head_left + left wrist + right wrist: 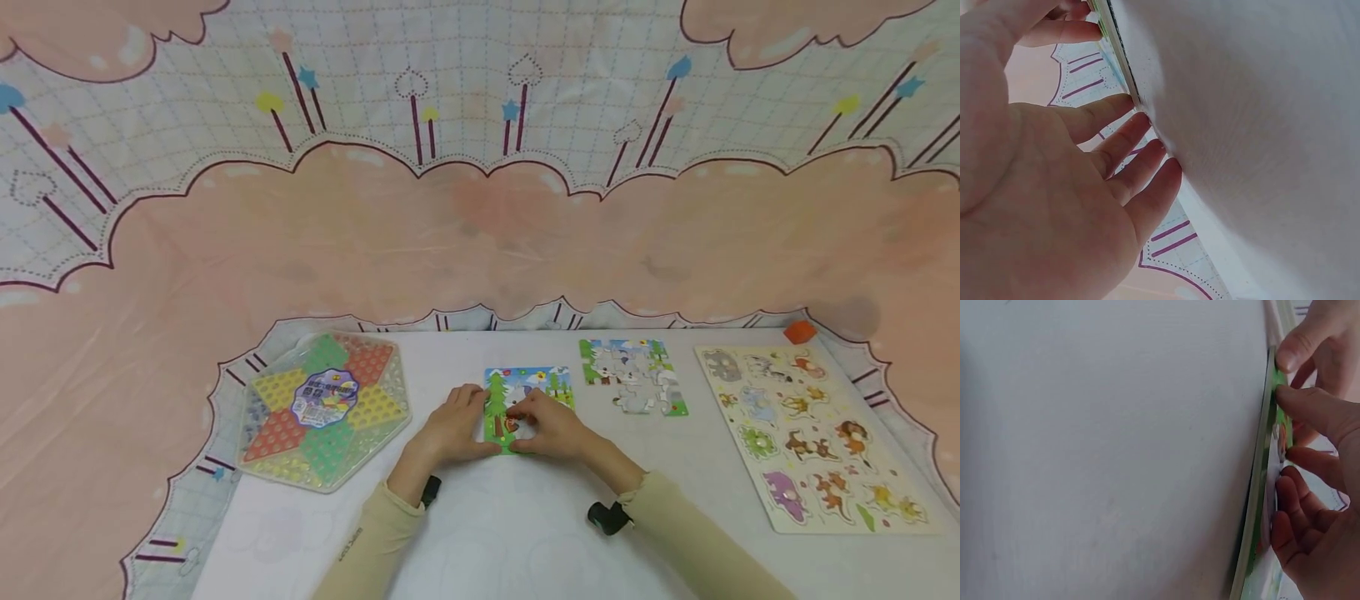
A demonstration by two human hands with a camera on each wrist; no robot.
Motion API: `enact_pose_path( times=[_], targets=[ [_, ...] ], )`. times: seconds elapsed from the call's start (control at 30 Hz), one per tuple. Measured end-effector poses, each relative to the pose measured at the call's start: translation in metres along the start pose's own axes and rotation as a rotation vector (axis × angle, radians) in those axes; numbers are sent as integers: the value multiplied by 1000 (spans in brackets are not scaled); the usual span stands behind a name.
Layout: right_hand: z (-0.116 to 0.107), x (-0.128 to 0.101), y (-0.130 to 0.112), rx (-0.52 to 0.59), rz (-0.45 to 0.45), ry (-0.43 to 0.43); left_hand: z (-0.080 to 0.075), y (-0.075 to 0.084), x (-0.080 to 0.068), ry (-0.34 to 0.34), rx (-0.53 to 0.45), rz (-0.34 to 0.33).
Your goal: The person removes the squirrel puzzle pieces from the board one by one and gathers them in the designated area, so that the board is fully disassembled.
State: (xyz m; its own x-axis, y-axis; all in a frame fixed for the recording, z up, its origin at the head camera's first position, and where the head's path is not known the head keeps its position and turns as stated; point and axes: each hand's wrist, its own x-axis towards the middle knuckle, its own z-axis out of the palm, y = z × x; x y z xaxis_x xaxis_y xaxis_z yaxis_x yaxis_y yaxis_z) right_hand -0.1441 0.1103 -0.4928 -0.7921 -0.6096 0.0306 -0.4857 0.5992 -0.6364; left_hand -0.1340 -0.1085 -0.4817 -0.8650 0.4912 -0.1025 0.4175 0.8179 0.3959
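A small picture jigsaw puzzle (497, 392) with green trees and blue sky lies flat on the white table. My left hand (455, 423) rests at its left side, fingers loosely extended; in the left wrist view the fingertips (1159, 147) touch down near the board's edge. My right hand (557, 427) lies over the lower right of the puzzle. Its thumb and index finger are bent about a jigsaw piece (1281, 437) with orange and white on it, low against the board. The right hand covers part of the picture.
A second, partly assembled jigsaw (633, 375) lies behind and to the right. At the left is a hexagonal Chinese checkers board (382, 406) in clear wrap. A wooden animal peg puzzle (759, 467) stands at the right, with an orange block (799, 332) behind it.
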Motion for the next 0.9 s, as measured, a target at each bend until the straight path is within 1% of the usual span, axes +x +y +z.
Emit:
enact_pose_path(
  times=[0.1, 0.3, 0.5, 0.6, 0.7, 0.8, 0.9],
  targets=[
    [0, 1, -3, -11, 20, -14, 0, -1, 1, 6, -1, 12],
    [0, 3, -5, -22, 49, -8, -2, 0, 1, 11, -11, 9],
    [3, 6, -4, 25, 91, 41, -1, 0, -1, 15, -27, 11],
    [5, 9, -3, 114, 108, 85, 0, 0, 0, 18, -31, 13],
    [7, 11, -1, 248, 107, 117, 0, 1, -1, 17, -44, 9],
    [6, 12, 1, 361, 82, 142, 0, 2, -1, 15, -46, 1],
    [3, 12, 2, 434, 73, 185, 0, 2, -1, 13, -46, 6]
  ],
)
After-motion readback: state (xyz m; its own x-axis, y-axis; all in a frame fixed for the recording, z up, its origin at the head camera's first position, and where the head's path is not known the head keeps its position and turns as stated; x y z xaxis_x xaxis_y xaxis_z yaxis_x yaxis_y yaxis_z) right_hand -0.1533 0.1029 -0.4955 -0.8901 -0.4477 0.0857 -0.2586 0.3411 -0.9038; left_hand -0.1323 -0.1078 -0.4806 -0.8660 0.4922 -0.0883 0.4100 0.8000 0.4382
